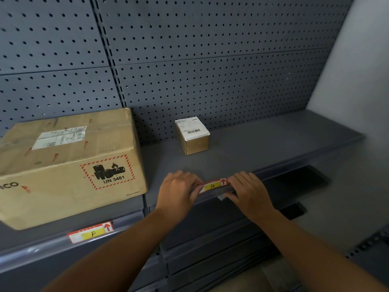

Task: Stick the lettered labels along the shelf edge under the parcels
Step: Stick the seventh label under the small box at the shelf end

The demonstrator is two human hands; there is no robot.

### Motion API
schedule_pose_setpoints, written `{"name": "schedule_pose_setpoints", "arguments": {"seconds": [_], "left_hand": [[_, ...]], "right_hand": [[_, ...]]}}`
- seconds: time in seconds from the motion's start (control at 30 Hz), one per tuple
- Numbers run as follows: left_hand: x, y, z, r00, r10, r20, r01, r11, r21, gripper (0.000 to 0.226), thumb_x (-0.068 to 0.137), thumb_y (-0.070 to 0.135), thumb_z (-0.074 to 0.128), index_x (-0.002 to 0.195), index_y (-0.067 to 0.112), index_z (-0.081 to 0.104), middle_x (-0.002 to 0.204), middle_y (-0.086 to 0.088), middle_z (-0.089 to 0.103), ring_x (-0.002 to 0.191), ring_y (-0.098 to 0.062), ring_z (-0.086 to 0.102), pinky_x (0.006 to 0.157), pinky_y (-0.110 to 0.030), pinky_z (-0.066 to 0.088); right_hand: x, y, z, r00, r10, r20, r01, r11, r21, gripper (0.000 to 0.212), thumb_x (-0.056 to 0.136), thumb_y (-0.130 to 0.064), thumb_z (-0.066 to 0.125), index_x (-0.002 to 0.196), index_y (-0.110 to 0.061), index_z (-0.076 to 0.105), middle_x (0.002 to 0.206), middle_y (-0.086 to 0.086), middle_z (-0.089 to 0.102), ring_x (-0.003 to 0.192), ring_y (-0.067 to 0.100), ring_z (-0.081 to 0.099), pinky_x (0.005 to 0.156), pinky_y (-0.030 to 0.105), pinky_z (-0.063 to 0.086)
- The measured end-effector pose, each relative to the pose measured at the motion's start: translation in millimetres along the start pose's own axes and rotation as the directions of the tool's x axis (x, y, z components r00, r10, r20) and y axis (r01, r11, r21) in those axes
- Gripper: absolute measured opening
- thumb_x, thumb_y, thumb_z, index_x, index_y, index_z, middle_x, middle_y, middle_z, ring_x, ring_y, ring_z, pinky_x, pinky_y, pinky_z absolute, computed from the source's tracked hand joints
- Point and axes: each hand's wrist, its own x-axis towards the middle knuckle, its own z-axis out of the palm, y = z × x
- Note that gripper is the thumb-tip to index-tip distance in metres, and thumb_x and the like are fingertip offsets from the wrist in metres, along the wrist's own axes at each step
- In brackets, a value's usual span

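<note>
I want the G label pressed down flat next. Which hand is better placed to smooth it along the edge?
Probably the left hand: its fingers hold the G label's loose-looking end, while the right hand pins the arrow end.

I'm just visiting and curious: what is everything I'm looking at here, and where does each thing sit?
Large parcel: one, brown cardboard with a red-bordered UN 3481 battery mark, on the shelf at left.
Small parcel: one, brown with a white barcode label, further back on the shelf, right of the large one.
F label: one, red and white with a yellow patch, on the shelf edge under the large parcel.
G label: one, same colours, on the shelf edge between the hands.
Shelf: one, grey.
Pegboard: grey back panels.
Left hand: holds the G label's left end.
Right hand: holds its right end.
</note>
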Motion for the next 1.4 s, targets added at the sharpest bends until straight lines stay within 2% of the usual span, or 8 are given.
{"name": "schedule_pose_setpoints", "arguments": {"seconds": [0.23,0.37,0.5,0.7,0.9,1.2,1.4], "left_hand": [[3.2,6.3,8.5,0.998,0.055,-0.014,-0.055,0.998,0.018,0.005,0.087,0.030,0.070,0.086,0.030,0.066,0.081,0.012,0.063,0.078,-0.013,0.053,0.070,-0.032,0.039],[2.4,9.6,15.6,0.996,0.078,-0.040,-0.075,0.995,0.061,0.008,0.084,0.026,0.073,0.083,0.027,0.065,0.082,0.008,0.057,0.078,-0.015,0.049,0.069,-0.028,0.032],[0.5,9.0,20.7,0.993,0.102,-0.064,-0.096,0.991,0.089,0.006,0.085,0.027,0.072,0.084,0.027,0.067,0.083,0.007,0.054,0.079,-0.016,0.046,0.069,-0.029,0.027],[-1.9,12.3,24.1,0.981,0.189,-0.047,-0.174,0.960,0.219,0.006,0.085,0.031,0.070,0.084,0.025,0.070,0.083,0.003,0.056,0.080,-0.020,0.048,0.069,-0.033,0.033],[-6.3,16.8,23.3,0.975,0.223,-0.013,-0.205,0.914,0.349,0.014,0.090,0.035,0.061,0.088,0.022,0.065,0.091,-0.001,0.053,0.084,-0.023,0.047,0.071,-0.035,0.035],[-7.3,20.6,20.4,0.985,0.171,0.015,-0.164,0.910,0.381,0.021,0.092,0.040,0.060,0.095,0.021,0.066,0.099,-0.002,0.051,0.089,-0.022,0.045,0.074,-0.035,0.038],[-8.9,21.2,18.2,0.986,0.165,0.020,-0.159,0.903,0.400,0.020,0.091,0.038,0.061,0.094,0.019,0.066,0.096,-0.002,0.051,0.087,-0.022,0.044,0.074,-0.036,0.038]], "right_hand": [[-0.4,0.0,-2.6,0.994,0.102,0.040,-0.106,0.988,0.108,0.051,0.070,-0.031,0.088,0.107,-0.013,0.058,0.084,0.000,0.063,0.074,0.017,0.058,0.069,0.034,0.050],[-2.4,2.3,-2.1,0.988,0.145,0.052,-0.150,0.981,0.125,0.047,0.074,-0.036,0.084,0.108,-0.015,0.060,0.087,-0.003,0.064,0.078,0.013,0.058,0.076,0.023,0.038],[-4.2,4.4,-0.9,0.985,0.163,0.063,-0.169,0.979,0.116,0.039,0.077,-0.039,0.082,0.100,-0.017,0.060,0.084,-0.003,0.062,0.075,0.013,0.055,0.075,0.023,0.032],[-3.0,5.6,0.2,0.984,0.156,0.091,-0.165,0.980,0.108,0.032,0.081,-0.037,0.082,0.093,-0.019,0.058,0.083,-0.004,0.058,0.076,0.016,0.052,0.071,0.027,0.037],[-3.1,2.8,-0.7,0.988,0.098,0.115,-0.099,0.995,-0.002,0.029,0.083,-0.036,0.078,0.092,-0.020,0.056,0.087,-0.002,0.055,0.080,0.019,0.050,0.071,0.032,0.040],[-3.6,-1.1,-6.0,0.984,0.102,0.145,-0.101,0.995,-0.013,0.023,0.089,-0.038,0.068,0.096,-0.020,0.057,0.092,-0.001,0.056,0.084,0.020,0.051,0.073,0.035,0.044],[-3.5,0.0,-5.6,0.989,0.084,0.117,-0.077,0.995,-0.062,0.007,0.098,-0.021,0.066,0.095,-0.019,0.059,0.088,-0.001,0.058,0.078,0.020,0.053,0.071,0.034,0.041]]}}
